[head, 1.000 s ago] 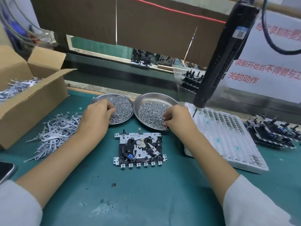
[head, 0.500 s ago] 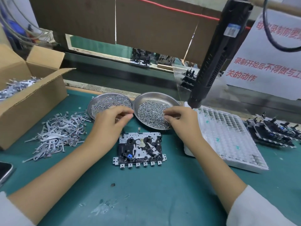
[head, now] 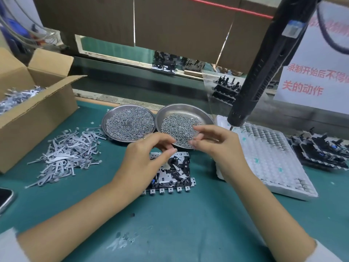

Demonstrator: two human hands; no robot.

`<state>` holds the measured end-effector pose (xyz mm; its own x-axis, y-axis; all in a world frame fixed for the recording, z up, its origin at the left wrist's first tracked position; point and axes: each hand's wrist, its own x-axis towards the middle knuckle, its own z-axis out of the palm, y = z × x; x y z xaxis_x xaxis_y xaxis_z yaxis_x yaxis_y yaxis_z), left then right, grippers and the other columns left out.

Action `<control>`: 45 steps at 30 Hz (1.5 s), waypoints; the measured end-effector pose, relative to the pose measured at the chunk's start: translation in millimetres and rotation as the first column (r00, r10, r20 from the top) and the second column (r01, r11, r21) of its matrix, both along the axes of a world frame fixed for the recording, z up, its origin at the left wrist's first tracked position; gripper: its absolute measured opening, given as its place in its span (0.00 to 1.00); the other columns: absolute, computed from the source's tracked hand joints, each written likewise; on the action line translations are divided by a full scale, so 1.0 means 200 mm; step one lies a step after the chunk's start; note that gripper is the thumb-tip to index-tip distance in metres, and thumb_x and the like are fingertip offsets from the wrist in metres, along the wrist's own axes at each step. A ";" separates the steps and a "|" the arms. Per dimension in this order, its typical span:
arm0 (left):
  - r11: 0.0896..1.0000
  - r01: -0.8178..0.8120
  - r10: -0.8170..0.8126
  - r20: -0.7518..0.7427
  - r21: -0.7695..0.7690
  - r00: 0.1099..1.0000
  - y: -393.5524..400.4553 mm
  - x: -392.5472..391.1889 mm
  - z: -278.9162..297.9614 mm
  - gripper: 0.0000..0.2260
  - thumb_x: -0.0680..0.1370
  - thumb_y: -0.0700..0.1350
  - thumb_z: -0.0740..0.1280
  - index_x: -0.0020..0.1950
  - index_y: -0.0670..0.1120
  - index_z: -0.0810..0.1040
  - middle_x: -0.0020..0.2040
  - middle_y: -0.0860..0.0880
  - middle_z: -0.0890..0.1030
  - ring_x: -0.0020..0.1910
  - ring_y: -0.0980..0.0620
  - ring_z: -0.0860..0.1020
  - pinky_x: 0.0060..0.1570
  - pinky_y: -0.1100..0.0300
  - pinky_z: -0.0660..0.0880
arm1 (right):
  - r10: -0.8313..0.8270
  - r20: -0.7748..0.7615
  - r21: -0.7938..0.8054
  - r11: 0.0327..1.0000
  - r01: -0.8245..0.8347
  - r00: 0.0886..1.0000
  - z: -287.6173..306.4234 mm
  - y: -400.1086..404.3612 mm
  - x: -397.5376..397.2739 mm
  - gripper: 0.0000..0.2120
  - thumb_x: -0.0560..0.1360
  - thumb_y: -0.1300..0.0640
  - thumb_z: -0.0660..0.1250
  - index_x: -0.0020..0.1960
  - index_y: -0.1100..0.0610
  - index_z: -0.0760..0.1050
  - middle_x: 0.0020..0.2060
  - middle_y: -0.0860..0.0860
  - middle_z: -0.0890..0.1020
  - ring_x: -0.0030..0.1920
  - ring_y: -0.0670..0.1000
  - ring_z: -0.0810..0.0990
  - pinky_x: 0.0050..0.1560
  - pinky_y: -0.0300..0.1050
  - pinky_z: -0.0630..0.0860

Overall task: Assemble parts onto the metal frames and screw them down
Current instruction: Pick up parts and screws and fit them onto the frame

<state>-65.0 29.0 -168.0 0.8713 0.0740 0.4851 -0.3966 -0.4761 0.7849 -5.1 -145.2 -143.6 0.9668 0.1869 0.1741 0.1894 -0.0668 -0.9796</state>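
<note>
Centre of the green mat (head: 170, 233): one metal frame (head: 173, 173), lying flat, partly covered by the left hand (head: 143, 163). Left hand above the frame's left half, thumb and fingers drawn together; anything pinched too small to tell. Right hand (head: 217, 148) just right of it, hands nearly touching, fingertips likewise closed, contents not discernible. Behind the frame: two steel dishes (head: 113, 118) of screws (head: 179, 125), side by side. Left of the frame: pile of grey levers (head: 66, 156), cardboard box (head: 34, 114). Right of the frame: white tray (head: 273, 163), hanging screwdriver (head: 264, 69), finished frames (head: 321, 152).
</note>
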 end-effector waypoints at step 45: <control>0.978 -0.019 -0.052 0.331 0.209 0.942 -0.07 -0.04 -0.09 0.12 0.77 0.44 0.66 0.60 0.48 0.76 0.47 0.52 0.80 0.46 0.51 0.77 0.52 0.54 0.70 | 0.060 -0.074 0.059 0.997 -0.056 0.995 -0.02 0.00 -0.18 0.06 0.67 0.54 0.72 0.41 0.55 0.82 0.31 0.52 0.83 0.29 0.48 0.79 0.32 0.37 0.76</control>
